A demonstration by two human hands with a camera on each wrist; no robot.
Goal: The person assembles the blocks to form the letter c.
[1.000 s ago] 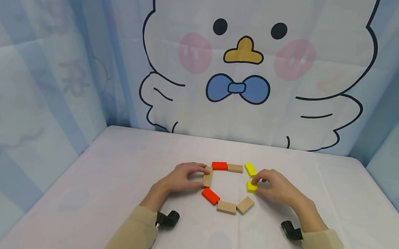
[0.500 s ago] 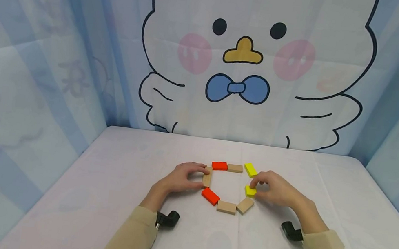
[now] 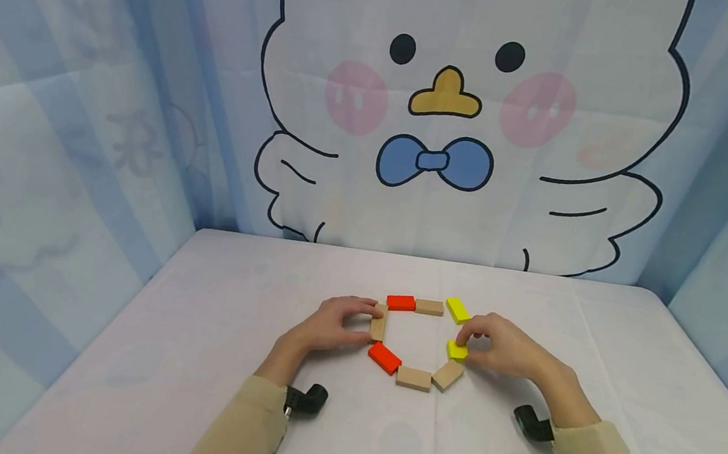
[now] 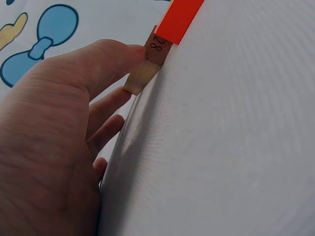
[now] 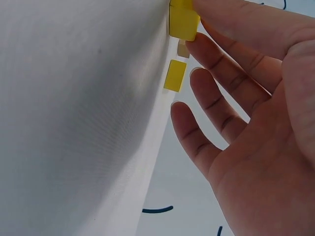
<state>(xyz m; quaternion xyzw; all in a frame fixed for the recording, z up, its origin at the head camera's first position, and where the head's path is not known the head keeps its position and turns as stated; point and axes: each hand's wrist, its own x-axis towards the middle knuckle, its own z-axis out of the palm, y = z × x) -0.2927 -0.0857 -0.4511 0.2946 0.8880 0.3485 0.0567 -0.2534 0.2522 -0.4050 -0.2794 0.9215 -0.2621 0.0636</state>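
With thumb and index finger, my left hand (image 3: 331,324) pinches the ends of a plain wooden block (image 3: 378,326) on the left of a ring of small blocks. In the left wrist view this wooden block (image 4: 152,55) bears the number 28. Opposite, my right hand (image 3: 504,343) pinches a yellow block (image 3: 456,351) lying flat. Its near end is right at a tilted plain block (image 3: 447,376). A second yellow block (image 3: 458,310) lies slanted behind it, apart. In the right wrist view the pinched yellow block (image 5: 183,23) is partly hidden by the thumb.
A red block (image 3: 400,303) and a plain block (image 3: 429,307) form the ring's far side. Another red block (image 3: 384,358) and a plain block (image 3: 413,379) form its near side. All lie on a white cloth-covered table (image 3: 214,420), before a printed curtain (image 3: 432,220).
My right hand has slid the yellow block a little toward me, up to the tilted plain block and farther from the other yellow one. My left hand has stayed in place.
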